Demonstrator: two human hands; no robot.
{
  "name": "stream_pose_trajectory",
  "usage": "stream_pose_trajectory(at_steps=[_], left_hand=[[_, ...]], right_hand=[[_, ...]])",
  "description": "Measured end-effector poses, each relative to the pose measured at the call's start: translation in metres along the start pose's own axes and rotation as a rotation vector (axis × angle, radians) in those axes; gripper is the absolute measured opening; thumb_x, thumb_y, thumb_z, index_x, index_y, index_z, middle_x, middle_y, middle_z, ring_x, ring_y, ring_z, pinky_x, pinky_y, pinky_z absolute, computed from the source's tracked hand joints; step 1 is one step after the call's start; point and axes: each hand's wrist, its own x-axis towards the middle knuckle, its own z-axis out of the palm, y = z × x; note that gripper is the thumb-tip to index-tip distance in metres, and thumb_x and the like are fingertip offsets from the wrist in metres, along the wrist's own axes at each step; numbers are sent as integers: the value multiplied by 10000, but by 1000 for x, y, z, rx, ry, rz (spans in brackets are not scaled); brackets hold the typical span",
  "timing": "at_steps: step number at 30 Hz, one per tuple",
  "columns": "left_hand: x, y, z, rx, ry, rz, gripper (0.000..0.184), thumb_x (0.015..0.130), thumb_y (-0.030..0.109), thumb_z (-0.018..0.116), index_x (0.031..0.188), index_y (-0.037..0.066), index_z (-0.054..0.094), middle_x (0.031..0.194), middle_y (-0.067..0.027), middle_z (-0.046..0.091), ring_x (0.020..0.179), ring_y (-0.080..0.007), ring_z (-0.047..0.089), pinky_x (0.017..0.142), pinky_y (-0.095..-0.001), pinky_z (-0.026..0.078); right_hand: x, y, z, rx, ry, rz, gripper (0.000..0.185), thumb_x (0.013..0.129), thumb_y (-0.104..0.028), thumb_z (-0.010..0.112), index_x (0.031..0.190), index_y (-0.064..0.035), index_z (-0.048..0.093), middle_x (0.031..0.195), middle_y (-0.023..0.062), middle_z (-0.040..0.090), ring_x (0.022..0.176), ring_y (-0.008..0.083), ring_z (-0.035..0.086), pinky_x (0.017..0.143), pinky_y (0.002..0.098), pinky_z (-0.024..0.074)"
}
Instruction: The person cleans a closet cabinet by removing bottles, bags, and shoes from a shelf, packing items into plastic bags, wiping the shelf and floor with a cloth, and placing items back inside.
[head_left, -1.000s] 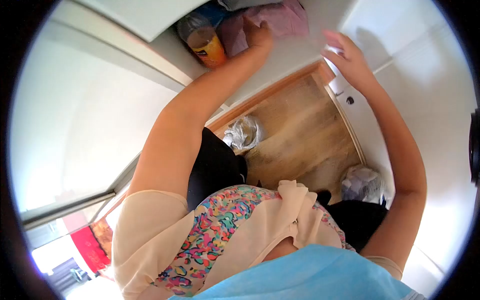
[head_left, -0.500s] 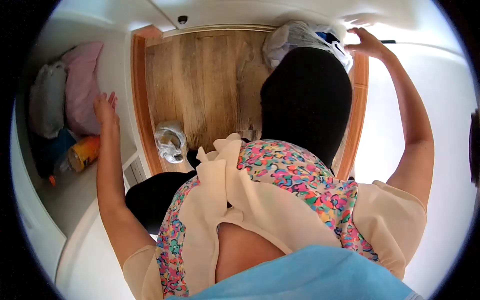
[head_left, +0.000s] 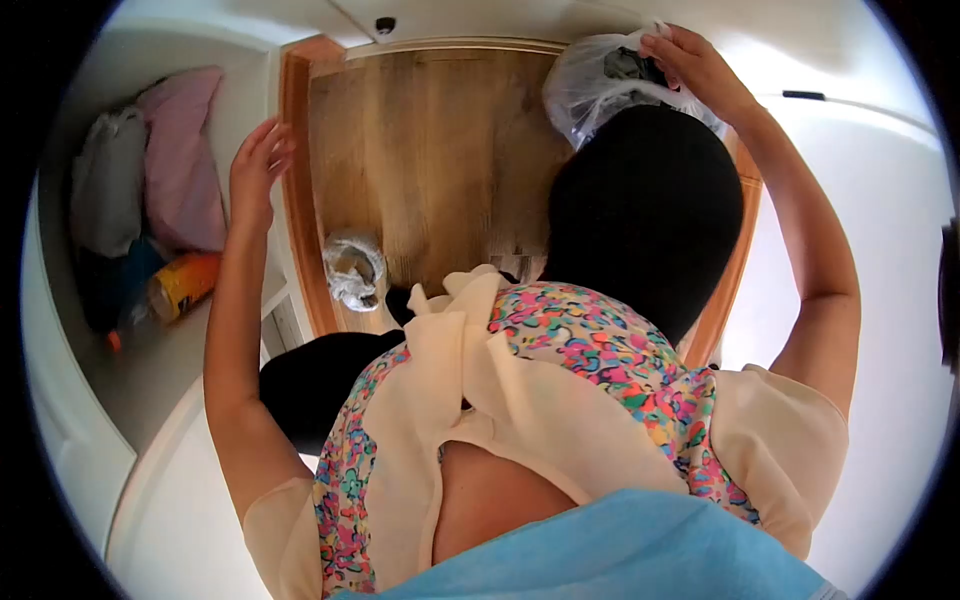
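At the upper right, my right hand (head_left: 697, 68) pinches the rim of a white translucent plastic bag (head_left: 580, 88). Dark contents show in the bag's mouth, and my black-clad knee partly covers its lower side. My left hand (head_left: 260, 168) is raised beside the cabinet's wooden edge strip, holding nothing, with its fingers apart. Left of that hand, inside the cabinet, lie a pink bag (head_left: 185, 150) and a grey plastic bag (head_left: 108, 185). Below them is an orange-yellow package (head_left: 185, 287), lying on its side, partly behind my forearm.
On the wood-look floor (head_left: 420, 150) stands a small container lined with a plastic bag (head_left: 354, 270). A white panel with a black knob (head_left: 384, 25) runs along the top. A white surface (head_left: 840, 220) with a dark handle lies to the right.
My right hand has moved left and now grips the plastic bag, whose mouth is pulled up. My left hand has lifted away from the pink bag toward the cabinet's edge.
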Motion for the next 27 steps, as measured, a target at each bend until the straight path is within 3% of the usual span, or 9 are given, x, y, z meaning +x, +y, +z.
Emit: stream_pose_trajectory(at_steps=[2, 8, 11, 18, 20, 22, 24, 26, 27], left_hand=[[-11, 24, 16, -10, -107, 30, 384, 997, 239, 545, 1323, 38, 576, 1208, -63, 658, 1044, -137, 620, 912, -286, 482], [-48, 81, 59, 206, -483, 503, 372, 970, 343, 585, 1227, 84, 658, 1124, -70, 673, 1048, -125, 615, 895, -282, 479], [-64, 71, 93, 53, -534, 473, 341, 1005, 194, 537, 1311, 44, 528, 1118, -45, 619, 938, -111, 589, 772, -254, 471], [-54, 34, 50, 598, -363, 329, 420, 891, 435, 656, 1119, 85, 700, 945, -72, 701, 830, -140, 667, 702, -293, 518], [-47, 27, 15, 368, -270, 352, 392, 905, 417, 601, 1016, 57, 710, 753, -63, 691, 635, -173, 664, 501, -304, 494], [-55, 56, -27, -42, -201, 45, 301, 966, 295, 589, 1019, 9, 668, 805, -53, 637, 759, -171, 632, 724, -291, 494], [-54, 38, -58, -230, -83, 1, 321, 967, 309, 580, 1001, 4, 672, 727, -36, 600, 704, -170, 614, 707, -287, 486], [-60, 27, -64, -411, 37, -31, 342, 969, 323, 570, 983, -2, 676, 649, -18, 562, 649, -170, 596, 690, -283, 478], [-72, 46, -42, -368, 106, -61, 347, 972, 328, 566, 983, -1, 674, 622, -8, 532, 629, -164, 580, 675, -275, 470]], right_hand=[[-2, -53, 16, -108, -130, -97, 380, 1030, -396, 511, 1107, -47, 643, 836, 11, 584, 752, 120, 524, 719, 293, 455], [42, -187, 68, -78, -355, -274, 318, 1012, -301, 532, 1015, 5, 617, 811, 35, 599, 781, 129, 550, 715, 297, 461], [52, -211, 104, -69, -454, -441, 279, 998, -273, 534, 925, -14, 609, 762, 33, 582, 721, 133, 533, 665, 311, 450], [87, -232, 152, 25, -588, -590, 253, 1005, -205, 493, 1060, -3, 635, 852, 88, 630, 783, 192, 617, 720, 341, 510], [96, -221, 154, -634, -178, -1270, 297, 981, -119, 473, 1222, 2, 597, 1089, 132, 654, 917, 237, 659, 806, 367, 532], [103, -187, 141, -623, -64, -1170, 307, 999, -260, 502, 1163, -29, 622, 955, 74, 623, 829, 187, 601, 766, 344, 496], [110, -180, 121, -619, 49, -1067, 370, 1016, -401, 532, 1103, -60, 646, 820, 15, 592, 742, 136, 542, 726, 321, 459], [106, -196, 92, -836, -389, -372, 364, 1014, -384, 530, 1164, -74, 649, 986, 74, 691, 916, 185, 646, 872, 343, 485], [104, -168, 76, -779, -386, -411, 364, 1014, -384, 530, 1164, -74, 649, 986, 74, 691, 916, 185, 646, 872, 343, 485]])
